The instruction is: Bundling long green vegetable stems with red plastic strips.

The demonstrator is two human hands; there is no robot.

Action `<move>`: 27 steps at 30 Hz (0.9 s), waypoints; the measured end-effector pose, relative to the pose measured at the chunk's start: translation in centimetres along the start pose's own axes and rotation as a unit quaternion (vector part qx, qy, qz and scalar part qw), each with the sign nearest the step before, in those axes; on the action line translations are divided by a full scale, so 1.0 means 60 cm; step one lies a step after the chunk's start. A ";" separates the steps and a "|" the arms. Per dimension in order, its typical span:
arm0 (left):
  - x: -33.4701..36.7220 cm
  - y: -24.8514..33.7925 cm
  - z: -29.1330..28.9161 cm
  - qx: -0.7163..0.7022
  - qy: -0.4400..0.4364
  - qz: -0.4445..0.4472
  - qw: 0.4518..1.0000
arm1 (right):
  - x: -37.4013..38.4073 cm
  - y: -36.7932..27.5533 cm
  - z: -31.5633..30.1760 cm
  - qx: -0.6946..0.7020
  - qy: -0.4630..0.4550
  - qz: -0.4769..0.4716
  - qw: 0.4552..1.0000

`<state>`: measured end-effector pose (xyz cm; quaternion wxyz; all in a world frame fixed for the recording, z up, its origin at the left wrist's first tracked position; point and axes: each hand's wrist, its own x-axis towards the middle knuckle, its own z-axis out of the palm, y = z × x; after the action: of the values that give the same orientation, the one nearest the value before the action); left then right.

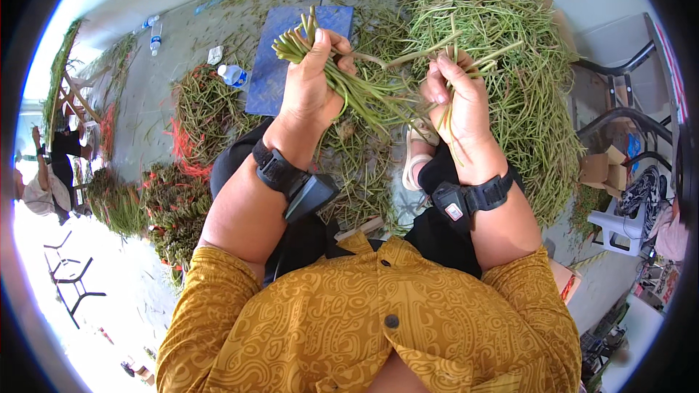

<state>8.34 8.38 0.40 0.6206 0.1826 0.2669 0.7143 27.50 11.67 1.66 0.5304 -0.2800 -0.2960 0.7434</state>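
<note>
My left hand (318,73) is closed round a bundle of green plant stems (295,45), their cut ends poking up above the fist and the thinner ends trailing down to the right. In my right hand (460,98) there are a few loose stems (486,63), pinched between thumb and fingers. One long stem (411,54) stretches between the two hands. A big heap of the same stems (502,94) lies beyond and to the right of my right hand. Under my left hand is a blue board (271,65) on the floor.
A plastic bottle (233,76) lies beside the board; another bottle (156,38) is farther left. Tied bundles (171,207) and a pile with red strings (200,113) sit at left. A white stool (619,229) and cardboard box (603,171) stand right. Another person (47,182) is far left.
</note>
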 end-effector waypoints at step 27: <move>-0.020 -0.014 0.024 0.218 0.030 -0.052 0.974 | 0.008 -0.040 -0.003 -0.131 0.083 -0.097 0.983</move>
<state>10.05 7.48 1.10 0.5936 0.2782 0.4436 0.6111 29.02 12.76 3.28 0.5810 -0.3776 -0.3719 0.6177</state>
